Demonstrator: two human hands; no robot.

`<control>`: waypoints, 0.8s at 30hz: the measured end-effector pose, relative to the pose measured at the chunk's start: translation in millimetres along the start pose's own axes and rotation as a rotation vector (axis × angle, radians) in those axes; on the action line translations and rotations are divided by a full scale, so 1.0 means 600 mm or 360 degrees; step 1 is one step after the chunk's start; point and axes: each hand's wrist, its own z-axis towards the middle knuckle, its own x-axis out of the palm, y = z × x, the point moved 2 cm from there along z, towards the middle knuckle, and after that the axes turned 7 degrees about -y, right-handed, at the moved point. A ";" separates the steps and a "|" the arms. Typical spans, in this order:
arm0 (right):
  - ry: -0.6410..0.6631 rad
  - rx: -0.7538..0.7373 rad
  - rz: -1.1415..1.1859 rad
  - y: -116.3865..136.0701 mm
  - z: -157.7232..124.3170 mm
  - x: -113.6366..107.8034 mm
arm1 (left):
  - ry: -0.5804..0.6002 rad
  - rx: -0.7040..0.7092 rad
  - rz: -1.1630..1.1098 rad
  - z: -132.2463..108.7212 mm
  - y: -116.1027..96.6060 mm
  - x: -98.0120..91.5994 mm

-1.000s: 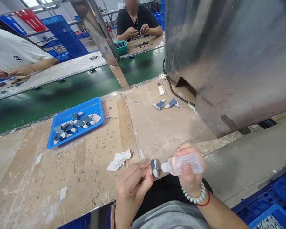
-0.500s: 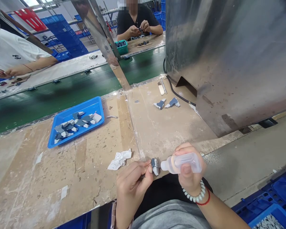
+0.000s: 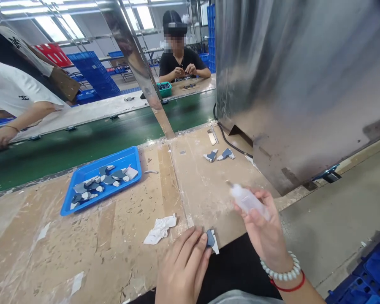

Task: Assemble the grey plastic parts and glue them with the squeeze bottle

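Observation:
Near the front edge of the table, my left hand (image 3: 185,264) is closed on a small grey-and-white plastic part (image 3: 212,240), which sticks out past the fingertips. My right hand (image 3: 264,223) is wrapped round a translucent squeeze bottle (image 3: 248,200), held above the board with its nozzle tilted up and to the left. The nozzle is blurred and stands apart from the part. A crumpled white tissue (image 3: 161,229) lies just beyond my left hand.
A blue tray (image 3: 66,202) at the left holds several similar parts. Two more parts (image 3: 210,155) lie toward the back, below a metal housing (image 3: 291,84). A green conveyor belt (image 3: 114,131) runs behind the table. Across it, a co-worker (image 3: 183,63) handles small pieces.
My right hand has moved the bottle up and away from the part, turning the nozzle upward. My left hand has lowered with the part and turned palm down. The view has tilted up.

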 end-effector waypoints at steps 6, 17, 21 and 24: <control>0.0058 0.0086 -0.0329 0.007 0.041 -0.013 | -0.0152 0.0093 0.0067 -0.037 0.005 0.018; 0.0260 -0.0247 -0.1361 -0.023 0.062 -0.011 | -0.0380 -0.0331 -0.0101 -0.039 -0.008 -0.006; -0.0004 -0.0737 -0.1344 -0.004 0.040 -0.022 | -0.0452 -0.0353 -0.0147 -0.024 -0.022 -0.025; -0.0199 -0.1066 -0.1014 0.022 -0.012 -0.029 | -0.0517 -0.0313 -0.0193 -0.010 -0.037 -0.039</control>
